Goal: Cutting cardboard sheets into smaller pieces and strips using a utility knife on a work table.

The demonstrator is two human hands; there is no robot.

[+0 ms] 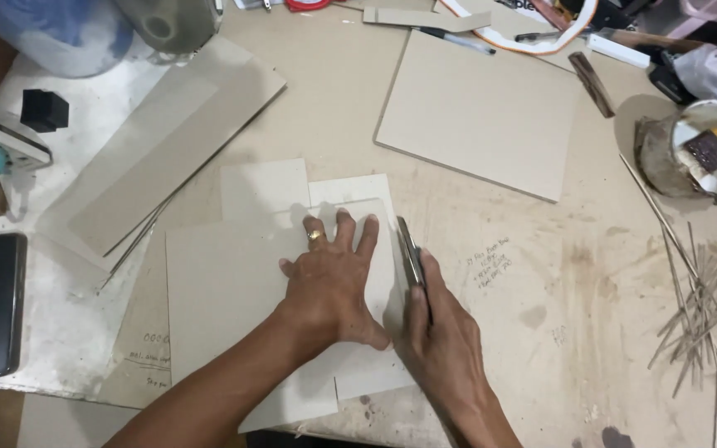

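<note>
At the centre of the frame the left hand [331, 282] presses flat on a grey cardboard sheet [234, 307], while the right hand [441, 340] holds a utility knife [411, 253] along the sheet's right edge on the table [558, 282].

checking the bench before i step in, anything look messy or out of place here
Yes: thin sticks lie scattered loose at the right edge, crossing each other. The grey board sheets under the left hand are stacked askew, corners not lined up. The right hand holds a cutter blade at their edge.
</note>
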